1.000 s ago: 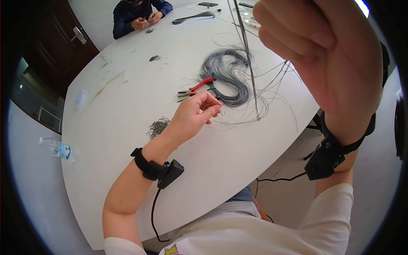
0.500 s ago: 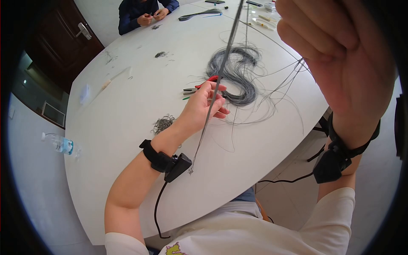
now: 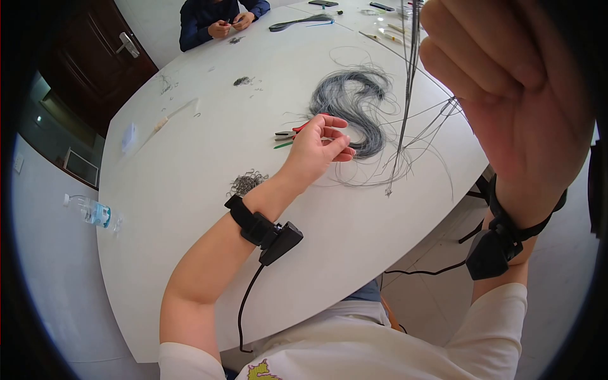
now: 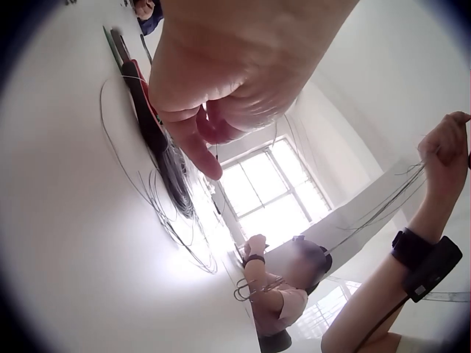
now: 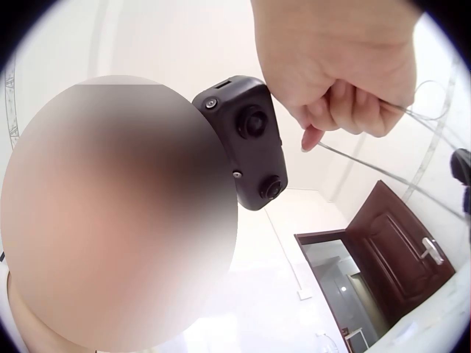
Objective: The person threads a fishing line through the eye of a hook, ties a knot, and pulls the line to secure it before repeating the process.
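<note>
My right grip [image 3: 506,88] stays clenched on one thin wire bundle [image 3: 405,95], which has swung back right, its tip dangling beyond my left grip [image 3: 320,149]. That grip has let go, fingers spread above the tabletop [image 3: 190,190]. Just past it: one red pliers [image 3: 297,130], one grey coil [image 3: 351,104].

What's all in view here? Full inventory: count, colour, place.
wire bundle: one, grey, table centre
held wires: a few, grey, hanging from right hand
pliers: one, red handles, beside left hand
cut wire pile: one, grey, near left wrist
water bottle: one, clear, floor at left
table: one, white
door: one, dark brown, top left
second person: one, dark sleeves, far end
left hand: over table, fingers loosely curled
right hand: raised, gripping held wires
</note>
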The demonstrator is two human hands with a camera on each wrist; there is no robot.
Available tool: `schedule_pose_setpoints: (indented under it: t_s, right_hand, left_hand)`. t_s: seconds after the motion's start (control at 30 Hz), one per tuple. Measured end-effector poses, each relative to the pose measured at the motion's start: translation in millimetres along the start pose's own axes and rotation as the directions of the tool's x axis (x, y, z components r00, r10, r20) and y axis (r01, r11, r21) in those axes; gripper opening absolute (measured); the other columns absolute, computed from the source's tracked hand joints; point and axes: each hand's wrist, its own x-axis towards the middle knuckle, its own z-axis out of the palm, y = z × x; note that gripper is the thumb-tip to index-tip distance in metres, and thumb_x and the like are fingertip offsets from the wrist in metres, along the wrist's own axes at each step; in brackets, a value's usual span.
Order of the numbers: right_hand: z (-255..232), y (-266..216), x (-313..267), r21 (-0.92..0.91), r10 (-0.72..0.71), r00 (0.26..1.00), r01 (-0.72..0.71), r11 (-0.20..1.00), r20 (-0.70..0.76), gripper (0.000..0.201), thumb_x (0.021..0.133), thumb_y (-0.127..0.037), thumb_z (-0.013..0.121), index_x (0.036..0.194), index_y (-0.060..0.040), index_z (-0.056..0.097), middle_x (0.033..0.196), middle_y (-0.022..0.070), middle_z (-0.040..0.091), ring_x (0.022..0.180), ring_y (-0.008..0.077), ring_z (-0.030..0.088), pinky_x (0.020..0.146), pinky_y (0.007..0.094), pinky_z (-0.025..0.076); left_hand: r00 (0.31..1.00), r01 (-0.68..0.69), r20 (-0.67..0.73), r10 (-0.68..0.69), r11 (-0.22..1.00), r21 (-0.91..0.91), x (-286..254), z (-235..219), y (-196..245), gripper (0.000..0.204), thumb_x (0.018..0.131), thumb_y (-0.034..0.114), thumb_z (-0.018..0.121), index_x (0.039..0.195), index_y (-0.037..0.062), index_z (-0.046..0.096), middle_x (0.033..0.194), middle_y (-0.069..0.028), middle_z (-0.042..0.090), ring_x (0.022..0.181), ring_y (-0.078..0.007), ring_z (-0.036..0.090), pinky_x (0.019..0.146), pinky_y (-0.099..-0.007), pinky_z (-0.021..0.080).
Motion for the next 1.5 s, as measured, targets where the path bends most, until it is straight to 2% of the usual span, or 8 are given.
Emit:
schedule_pose_setpoints:
  t_s: [0.23, 0.5, 0.87, 1.1, 1.17, 1.2, 1.4, 1.5]
  right_hand:
    - [-49, -8, 11, 0.015, 0.001, 1.0, -0.001, 1.0, 0.01, 0.023, 0.104, -0.018, 0.047, 0.107, 0.0008, 0.06, 0.057, -0.0075, 0.034, 0.043, 0.0039, 0.027, 0.038, 0.0202, 0.023]
    - [-77, -20, 21, 0.021, -0.005, 0.999, 0.004, 1.0, 0.036, 0.024, 0.105, -0.018, 0.046, 0.107, 0.0017, 0.059, 0.056, -0.0081, 0.034, 0.042, 0.0036, 0.026, 0.037, 0.02, 0.023]
    - [67, -9, -45, -0.044, 0.017, 0.996, -0.014, 0.999, 0.083, 0.025, 0.105, -0.018, 0.046, 0.107, 0.003, 0.059, 0.054, -0.0089, 0.034, 0.041, 0.0031, 0.025, 0.037, 0.0198, 0.022]
    - [-70, -11, 51, -0.521, 0.076, 0.971, -0.187, 0.833, -0.227, 0.014, 0.101, -0.019, 0.056, 0.099, -0.006, 0.061, 0.056, -0.0091, 0.032, 0.042, 0.0054, 0.024, 0.039, 0.0231, 0.02]
    - [-83, -15, 57, -0.698, -0.202, 0.963, 0.02, 0.716, -0.179, 0.012, 0.097, -0.021, 0.062, 0.091, -0.0104, 0.063, 0.056, -0.0091, 0.032, 0.044, 0.0073, 0.025, 0.04, 0.0244, 0.024]
    - [-77, -19, 67, -0.718, -0.252, 0.87, -0.153, 0.679, -0.423, 0.012, 0.095, -0.022, 0.063, 0.086, -0.0138, 0.064, 0.057, -0.0088, 0.033, 0.046, 0.008, 0.027, 0.042, 0.0253, 0.026]
    - [-138, 10, 39, -0.705, 0.088, 0.922, -0.348, 0.618, -0.378, 0.018, 0.099, -0.025, 0.056, 0.1, -0.0093, 0.065, 0.058, -0.0097, 0.03, 0.046, 0.0054, 0.023, 0.041, 0.024, 0.02]
    - [-220, 73, 26, -0.801, 0.129, 0.871, -0.487, 0.348, -0.474, 0.025, 0.097, -0.03, 0.059, 0.099, -0.0081, 0.07, 0.058, -0.008, 0.04, 0.045, 0.0056, 0.029, 0.041, 0.0256, 0.021]
  left_hand:
    - [0.984, -0.175, 0.103, 0.149, 0.922, 0.346, -7, -2, 9, 0.019, 0.092, 0.007, 0.065, 0.109, -0.0006, 0.058, 0.091, -0.006, 0.065, 0.088, -0.0138, 0.067, 0.078, -0.028, 0.055]
    - [0.912, -0.409, 0.348, 0.216, 0.492, 0.768, -14, -19, 27, 0.022, 0.084, 0.009, 0.07, 0.106, 0.0057, 0.065, 0.082, -0.0033, 0.068, 0.079, -0.0121, 0.066, 0.073, -0.028, 0.052]
    - [0.922, 0.053, 0.304, -0.241, 0.855, 0.516, -86, -43, 76, 0.033, 0.089, 0.014, 0.071, 0.118, 0.0053, 0.061, 0.093, -0.0019, 0.067, 0.083, -0.0101, 0.063, 0.073, -0.0256, 0.05]
    - [0.951, 0.016, 0.225, -0.212, 0.761, 0.648, -117, -64, 62, 0.027, 0.09, 0.021, 0.07, 0.112, 0.0051, 0.064, 0.087, -0.0032, 0.068, 0.078, -0.0114, 0.062, 0.069, -0.0263, 0.05]
    - [0.949, 0.047, 0.203, -0.24, 0.747, 0.663, -121, -68, 62, 0.026, 0.091, 0.021, 0.07, 0.11, 0.0049, 0.065, 0.086, -0.0036, 0.068, 0.079, -0.012, 0.063, 0.07, -0.0266, 0.05]
    - [0.949, 0.072, 0.18, -0.258, 0.736, 0.673, -123, -69, 62, 0.025, 0.09, 0.021, 0.07, 0.109, 0.0047, 0.065, 0.086, -0.0037, 0.068, 0.079, -0.0123, 0.063, 0.07, -0.0266, 0.051]
    - [0.942, 0.117, 0.161, -0.293, 0.739, 0.663, -133, -74, 49, 0.021, 0.091, 0.017, 0.069, 0.107, 0.0033, 0.066, 0.087, -0.0039, 0.068, 0.081, -0.013, 0.065, 0.072, -0.0274, 0.052]
    - [0.94, 0.138, 0.157, -0.304, 0.757, 0.638, -144, -76, 44, 0.02, 0.091, 0.015, 0.068, 0.106, 0.0025, 0.066, 0.086, -0.0039, 0.067, 0.08, -0.0134, 0.065, 0.072, -0.0278, 0.052]
